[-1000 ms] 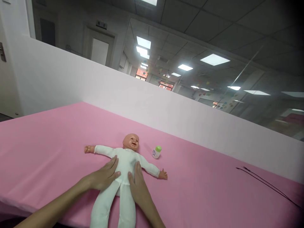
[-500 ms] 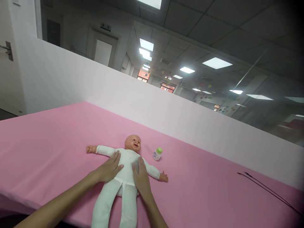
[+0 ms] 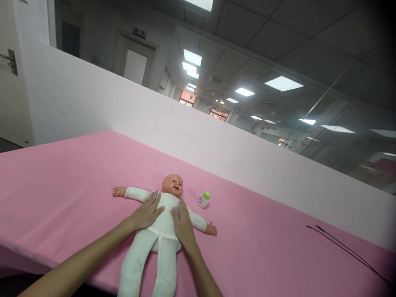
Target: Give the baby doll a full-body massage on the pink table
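A baby doll with a white cloth body lies on its back, arms spread out and legs toward me. My left hand rests flat on one side of its chest, fingers stretched toward the doll's shoulder. On the opposite side of the torso lies my right hand, its fingers extended upward and its thumb on the chest. Neither hand grips the doll; both touch its cloth. Beside the doll's head stands a small white bottle with a green cap, apart from both hands.
The doll lies on a pink-covered table against a low white wall topped by glass. Thin black cords lie at the right. A door with a metal handle is at far left.
My left hand has slid slightly up and inward on the doll's chest. My right hand has shifted a little upward. The camera view has moved slightly.
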### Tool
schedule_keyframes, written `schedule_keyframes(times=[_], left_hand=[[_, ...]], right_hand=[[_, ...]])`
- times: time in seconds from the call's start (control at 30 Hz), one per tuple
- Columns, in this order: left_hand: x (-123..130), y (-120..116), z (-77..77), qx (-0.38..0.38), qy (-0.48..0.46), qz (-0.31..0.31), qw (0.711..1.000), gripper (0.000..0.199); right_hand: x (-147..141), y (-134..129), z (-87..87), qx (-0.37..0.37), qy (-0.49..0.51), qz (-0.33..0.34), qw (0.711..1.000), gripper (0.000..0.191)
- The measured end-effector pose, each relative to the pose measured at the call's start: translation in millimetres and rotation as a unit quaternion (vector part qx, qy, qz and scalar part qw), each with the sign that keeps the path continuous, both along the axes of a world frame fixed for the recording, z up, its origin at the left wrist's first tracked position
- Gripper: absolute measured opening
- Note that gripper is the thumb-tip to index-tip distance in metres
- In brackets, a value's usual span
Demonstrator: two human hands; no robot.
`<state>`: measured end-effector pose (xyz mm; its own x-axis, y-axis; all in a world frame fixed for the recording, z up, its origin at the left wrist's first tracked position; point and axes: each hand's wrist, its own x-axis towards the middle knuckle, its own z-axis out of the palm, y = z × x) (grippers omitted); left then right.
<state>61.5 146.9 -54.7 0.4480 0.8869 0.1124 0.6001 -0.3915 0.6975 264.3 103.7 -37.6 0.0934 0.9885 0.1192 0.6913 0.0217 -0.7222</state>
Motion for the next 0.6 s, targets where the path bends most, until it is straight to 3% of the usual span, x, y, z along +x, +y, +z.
schedule_keyframes(times=[0.17,0.23,0.33,0.43,0.5,0.6], left_hand=[[-41,-46,-0.5,-0.044,-0.022,-0.042,0.998,0.082],[-36,-59,4.0,-0.033,-0.030,-0.083,0.996,0.076],[-10,-50,12.4,0.010,-0.025,-0.111,0.994,0.069],[12,-25,17.0,0.024,-0.010,-0.059,0.998,0.074],[11,-17,16.9,0.013,-0.003,-0.022,1.000,0.080],[-9,-40,13.3,0.010,-0.008,0.041,0.999,0.074]], right_hand=[[4,-48,-4.4,-0.064,0.025,0.037,0.997,0.085],[-3,-58,-3.5,-0.069,0.016,0.071,0.995,0.080],[-17,-45,2.2,-0.051,-0.018,0.117,0.992,0.071],[-21,-18,6.5,-0.007,-0.038,0.106,0.994,0.069],[-13,-6,5.8,0.027,-0.030,0.073,0.997,0.071],[18,-6,2.3,0.055,-0.003,0.015,0.998,0.072]])
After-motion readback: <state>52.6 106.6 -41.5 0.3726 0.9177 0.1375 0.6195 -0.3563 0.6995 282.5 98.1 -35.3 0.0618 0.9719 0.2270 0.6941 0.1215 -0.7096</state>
